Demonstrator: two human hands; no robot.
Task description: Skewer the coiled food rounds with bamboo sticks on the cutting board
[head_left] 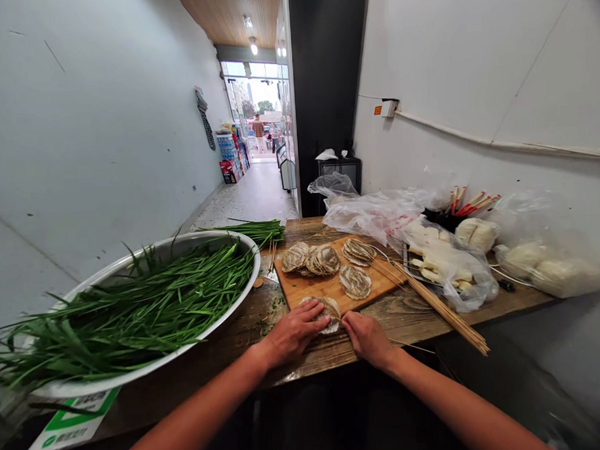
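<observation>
My left hand (294,331) lies flat on a thin round piece (329,309), mottled brown and pale with frilled edges, at the cutting board's near edge. Its fingers are stretched out and press the piece down. At the piece's right edge my right hand (367,337) is closed in a pinch on a thin bamboo skewer (411,346), whose tail sticks out to the right. How deep its tip sits in the piece is hidden. More such flat pieces (323,259) lie overlapped on the wooden cutting board (295,287), some beside a single one (355,282).
A large metal basin (256,266) full of green chives (184,301) stands left. A bundle of bamboo skewers (445,312) lies right, overhanging the table's front edge. Behind it are plastic bags (378,209), a tray of pale slices (433,246) and red-tipped sticks (469,202).
</observation>
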